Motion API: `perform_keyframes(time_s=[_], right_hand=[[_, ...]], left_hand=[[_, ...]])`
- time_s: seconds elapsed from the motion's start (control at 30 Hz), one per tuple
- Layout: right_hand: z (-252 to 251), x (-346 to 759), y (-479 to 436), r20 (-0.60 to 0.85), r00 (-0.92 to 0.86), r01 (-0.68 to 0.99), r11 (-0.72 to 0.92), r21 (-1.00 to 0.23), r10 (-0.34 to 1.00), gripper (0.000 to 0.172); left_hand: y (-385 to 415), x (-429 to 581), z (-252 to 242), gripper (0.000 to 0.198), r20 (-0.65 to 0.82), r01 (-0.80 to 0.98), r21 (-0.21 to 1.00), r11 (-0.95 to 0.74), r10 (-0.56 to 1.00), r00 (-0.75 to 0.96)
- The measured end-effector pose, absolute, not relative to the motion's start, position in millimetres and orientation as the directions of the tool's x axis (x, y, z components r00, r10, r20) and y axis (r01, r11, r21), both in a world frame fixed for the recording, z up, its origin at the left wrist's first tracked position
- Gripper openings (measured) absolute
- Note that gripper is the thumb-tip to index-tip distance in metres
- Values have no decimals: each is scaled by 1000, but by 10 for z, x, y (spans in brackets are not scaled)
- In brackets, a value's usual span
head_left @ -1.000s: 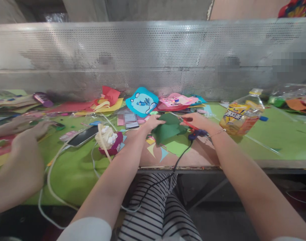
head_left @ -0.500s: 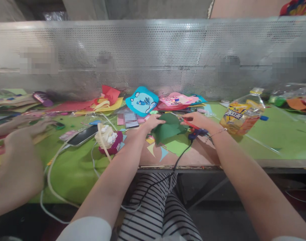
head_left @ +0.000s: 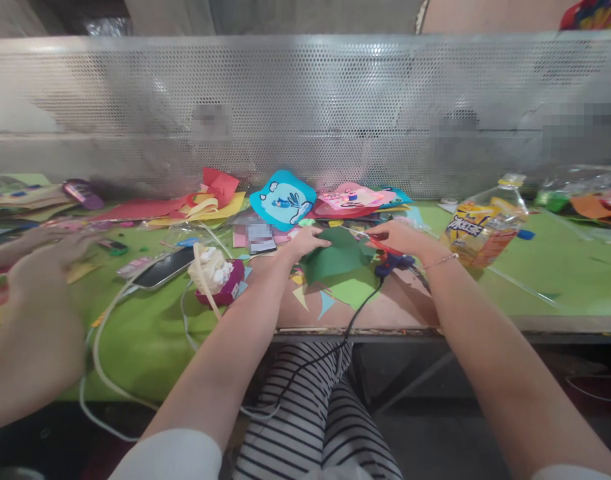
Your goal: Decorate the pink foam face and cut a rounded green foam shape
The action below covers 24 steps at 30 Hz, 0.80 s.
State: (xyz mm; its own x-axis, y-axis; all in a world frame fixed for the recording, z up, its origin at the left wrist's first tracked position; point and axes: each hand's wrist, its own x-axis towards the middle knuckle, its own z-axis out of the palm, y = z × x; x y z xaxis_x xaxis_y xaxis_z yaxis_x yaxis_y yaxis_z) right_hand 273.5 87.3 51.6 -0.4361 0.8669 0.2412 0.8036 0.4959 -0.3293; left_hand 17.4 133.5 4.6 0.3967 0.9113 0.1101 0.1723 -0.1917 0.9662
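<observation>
A sheet of dark green paper (head_left: 335, 259) is pinched along its left edge by my left hand (head_left: 305, 241). At the sheet's right edge, my right hand (head_left: 396, 237) is closed round red-handled scissors (head_left: 385, 247), whose blades point left toward the paper. Beneath my right hand lies a dark blue tool with a black cord, perhaps a glue gun (head_left: 393, 265). Light green paper (head_left: 355, 290) rests under the dark sheet. Small yellow and blue paper scraps (head_left: 326, 305) are scattered by the table's near edge.
Left of my arm are a cream-topped purple block (head_left: 220, 277), a phone (head_left: 164, 268) and white cables. Another person's arm (head_left: 35, 320) reaches in at far left. Blue (head_left: 283, 200) and pink (head_left: 353, 199) paper crafts lean at the back. A plastic bottle (head_left: 485, 230) stands right.
My hands have barely moved; the dark green paper and scissors keep nearly the same place. The other person's hand at the left has shifted slightly and is blurred.
</observation>
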Motion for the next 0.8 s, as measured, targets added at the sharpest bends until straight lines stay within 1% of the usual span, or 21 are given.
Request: perform_keyframes(time_s=[0.07,0.17,0.3,0.4,0.5,0.6,0.7,0.8], right_hand=[[540,2739,846,249,-426,820,488,-301,870,37],[561,2749,825,276,-411,825,484,-293,869,37],[566,2763,834,325,-365,850,455,-267,872,37],[562,2757,845,367,-367,847,470,-247,855,37],[543,2730,857,389,-379,817,501,-286,840,36],[511,2699,874,363,-385,819,495,-289,849,37],[488,2680,884,331,-420,810,514,-284,845,38],[487,2671,880,329,-436,797,529,-291,838,38]], left_hand=[[1321,175,54,25,97,175,968,-182,909,406],[1323,174,51,26,81,167,972,-164,905,419],[1354,174,37,29,89,156,976,-153,930,357],[1354,182,44,29,82,56,993,-101,957,280],[1321,190,65,32,71,-99,994,-47,965,252],[1291,191,75,36,69,-161,987,-28,963,259],[1295,189,63,39,57,-150,989,-14,957,285],[1316,189,42,40,74,-135,990,-34,950,305]])
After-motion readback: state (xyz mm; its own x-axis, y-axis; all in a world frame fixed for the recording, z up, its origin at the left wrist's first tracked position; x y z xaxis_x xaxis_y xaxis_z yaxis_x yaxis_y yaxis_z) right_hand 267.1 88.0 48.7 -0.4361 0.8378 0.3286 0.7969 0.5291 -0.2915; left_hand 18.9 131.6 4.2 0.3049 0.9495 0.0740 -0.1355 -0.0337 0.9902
